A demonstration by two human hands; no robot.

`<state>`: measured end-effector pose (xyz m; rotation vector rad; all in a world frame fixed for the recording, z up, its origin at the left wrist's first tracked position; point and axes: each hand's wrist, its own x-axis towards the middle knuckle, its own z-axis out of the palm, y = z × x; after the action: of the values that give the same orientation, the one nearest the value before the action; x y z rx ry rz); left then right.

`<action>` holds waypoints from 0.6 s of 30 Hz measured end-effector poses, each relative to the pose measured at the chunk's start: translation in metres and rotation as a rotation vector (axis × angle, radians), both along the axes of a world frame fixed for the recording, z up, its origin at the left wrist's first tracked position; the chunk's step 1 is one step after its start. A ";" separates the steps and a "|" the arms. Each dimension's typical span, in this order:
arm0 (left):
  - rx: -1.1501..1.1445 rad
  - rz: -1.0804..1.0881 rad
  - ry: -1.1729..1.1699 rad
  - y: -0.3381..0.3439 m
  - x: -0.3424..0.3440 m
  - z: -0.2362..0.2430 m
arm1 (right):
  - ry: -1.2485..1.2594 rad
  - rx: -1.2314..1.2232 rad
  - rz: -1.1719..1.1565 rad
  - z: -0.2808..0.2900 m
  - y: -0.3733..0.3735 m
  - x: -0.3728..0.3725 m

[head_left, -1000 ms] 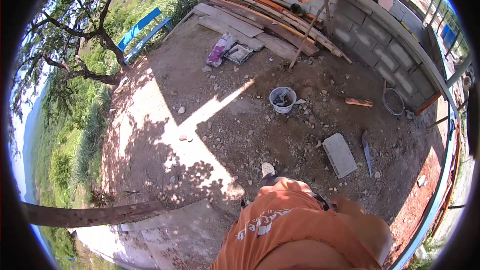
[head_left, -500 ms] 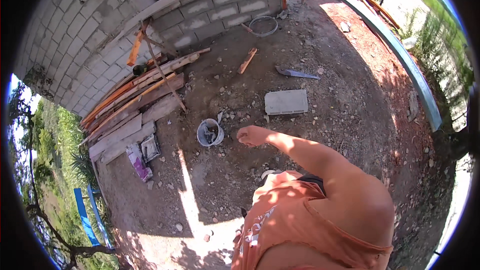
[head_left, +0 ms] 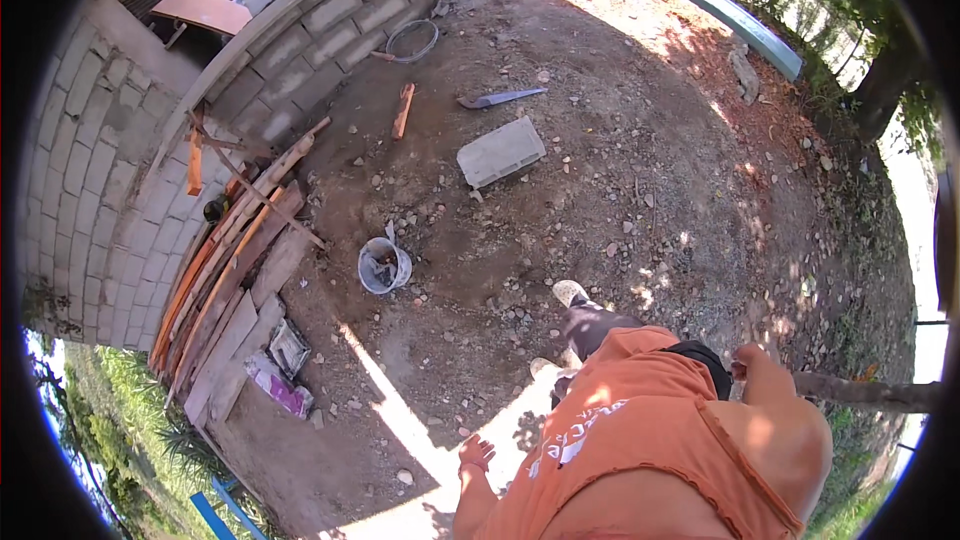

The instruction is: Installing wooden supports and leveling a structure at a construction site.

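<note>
My left hand hangs at my left side over a sunlit strip of ground, its fingers apart and nothing in it. Close to my right hip is my right hand, its fingers mostly hidden. Neither hand touches any tool. Ahead of me to the left, a white bucket stands on the dirt with something dark inside that I cannot make out. Beyond it lie a grey rectangular slab or tray, a handsaw and a short wood offcut.
Stacked boards lie along the block wall at left, with a torn bag near them. A wire coil lies by the low wall. A long metal beam runs at far right; stones dot the ground.
My right arm has swung back from in front of me to my hip. My left hand has come into view. The view has turned right, and my legs and shoes now show.
</note>
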<state>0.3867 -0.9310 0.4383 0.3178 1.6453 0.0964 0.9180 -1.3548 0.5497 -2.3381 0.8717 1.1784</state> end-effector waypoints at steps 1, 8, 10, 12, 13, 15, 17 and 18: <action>0.000 -0.018 0.001 0.001 0.004 -0.001 | 0.008 0.081 -0.151 0.010 -0.014 -0.016; -0.008 -0.467 0.165 0.001 0.094 0.035 | -0.135 0.374 -0.248 0.002 -0.023 -0.001; 0.010 -0.641 0.121 0.010 0.132 0.038 | -0.237 0.435 -0.183 0.023 -0.003 0.015; 0.073 -0.878 0.117 0.018 0.184 0.045 | -0.285 0.555 -0.132 0.007 -0.012 0.032; 0.068 -0.947 0.123 0.023 0.198 0.043 | -0.268 0.607 -0.095 -0.004 -0.017 0.042; 0.163 -0.830 0.008 0.035 0.223 0.034 | -0.285 0.632 -0.007 0.006 -0.010 0.062; 0.177 -0.896 0.028 0.039 0.269 0.051 | -0.325 0.618 -0.076 -0.018 -0.038 0.071; 0.210 -0.887 0.046 0.034 0.301 0.059 | -0.339 0.617 -0.101 -0.027 -0.056 0.087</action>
<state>0.6881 -0.8966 0.4970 1.1829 1.4100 -0.4122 1.0047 -1.4106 0.5226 -1.8771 0.4203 0.8195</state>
